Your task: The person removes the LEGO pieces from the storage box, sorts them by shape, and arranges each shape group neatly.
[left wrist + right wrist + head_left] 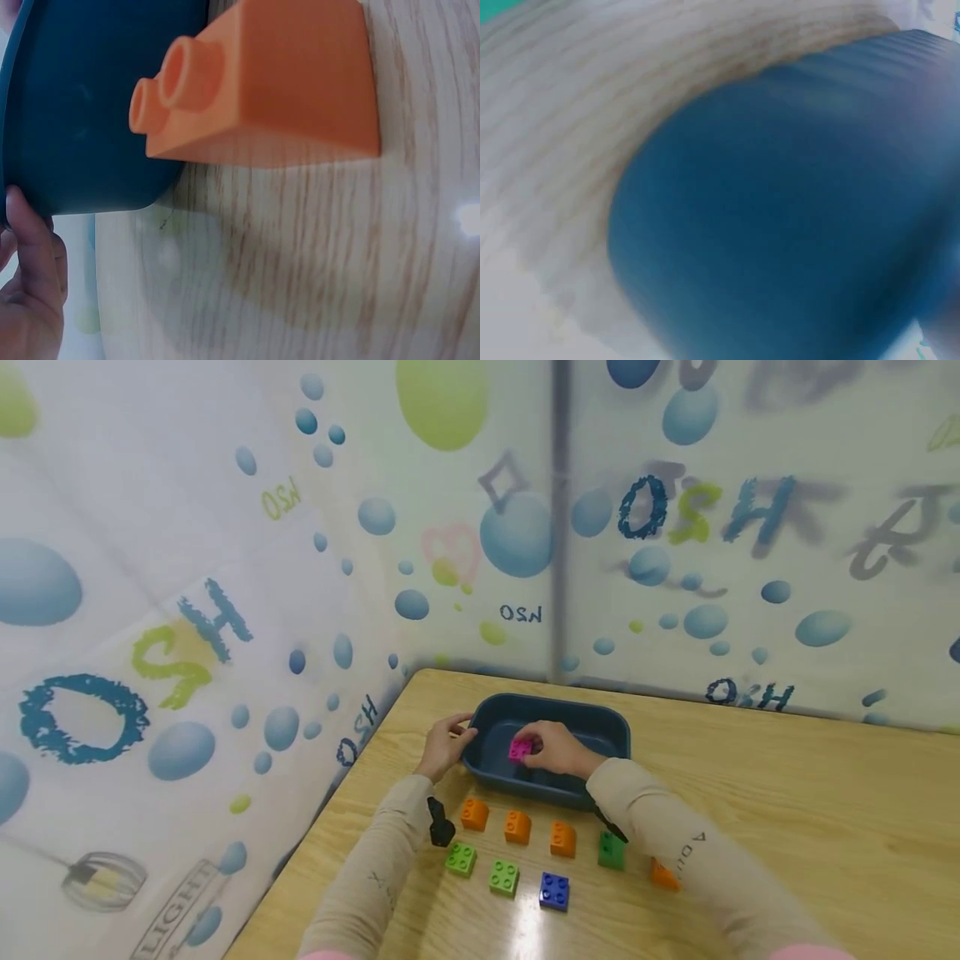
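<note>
A dark blue rectangular tub (540, 789) stands on the wooden table. My left hand (445, 746) holds its left end, with the thumb and fingers at the rim; in the left wrist view the same hand (34, 277) shows at the tub's corner (90, 135). Inside the tub, my right hand (557, 750) pinches a pink toy building block (520, 750) between thumb and fingers. The right wrist view is filled mostly by the tub's outer wall (780, 202), and the block is hidden there.
In front of the tub lie orange blocks (517, 827), a dark green block (611, 850), two light green blocks (504, 877) and a blue block (554, 891). One orange block (664, 874) is partly covered by the right sleeve. A printed curtain (480, 635) hangs behind the table.
</note>
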